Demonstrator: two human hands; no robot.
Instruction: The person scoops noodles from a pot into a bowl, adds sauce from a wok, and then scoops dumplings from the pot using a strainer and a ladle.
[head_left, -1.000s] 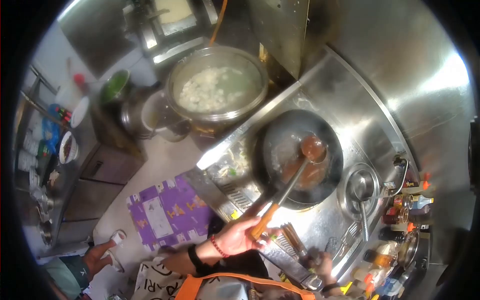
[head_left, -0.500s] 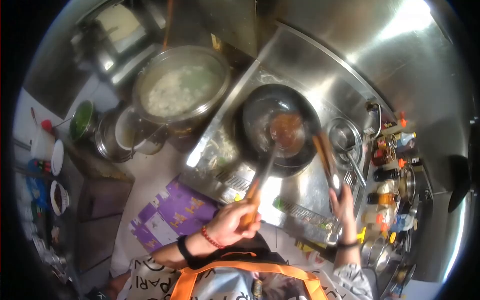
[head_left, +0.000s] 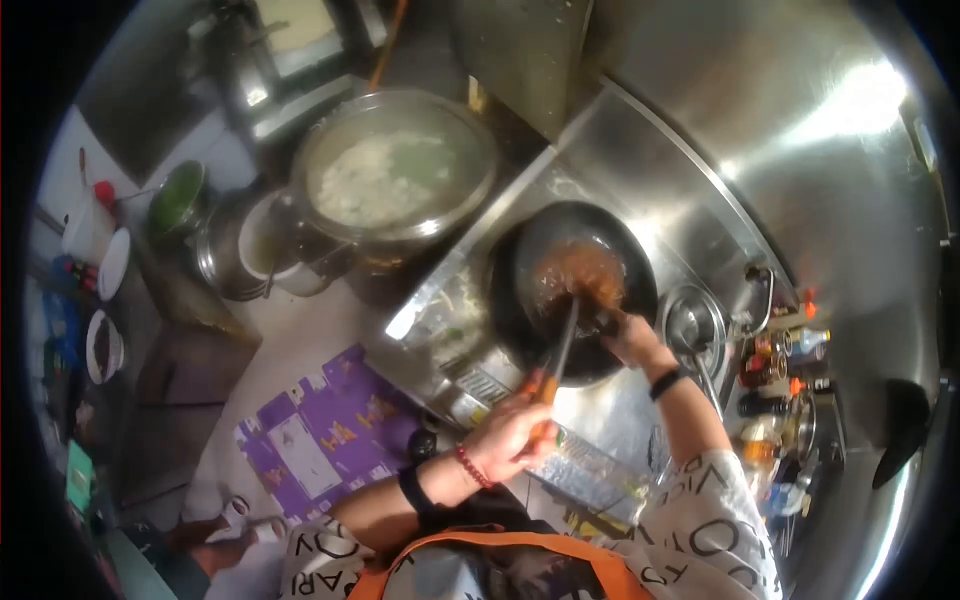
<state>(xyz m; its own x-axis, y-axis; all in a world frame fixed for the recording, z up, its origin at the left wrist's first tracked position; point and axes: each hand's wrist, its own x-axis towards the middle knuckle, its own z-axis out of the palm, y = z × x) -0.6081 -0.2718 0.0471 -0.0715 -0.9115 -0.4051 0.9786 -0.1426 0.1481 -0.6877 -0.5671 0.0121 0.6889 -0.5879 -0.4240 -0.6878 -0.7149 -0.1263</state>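
Observation:
A black wok (head_left: 512, 330) sits on the steel stove, with reddish-brown sauce (head_left: 580, 272) in it. My left hand (head_left: 512, 435) is closed around the wooden handle of a metal ladle (head_left: 563, 345), whose head reaches into the sauce. Over the wok's right side, my right hand (head_left: 634, 341) grips a wooden utensil. That tool's dark handle end shows by the fingers, while its far end dips toward the sauce and is blurred.
A large steaming pot (head_left: 395, 175) stands up left of the wok. A metal strainer (head_left: 692, 322) and several sauce bottles (head_left: 765, 370) are at the right. Purple cardboard (head_left: 330, 435) lies low left, near another person's feet (head_left: 245, 525).
My right hand has moved up and left from beside the stove to over the wok, bringing the wooden utensil into it. The view has shifted, and a person's feet now show at lower left.

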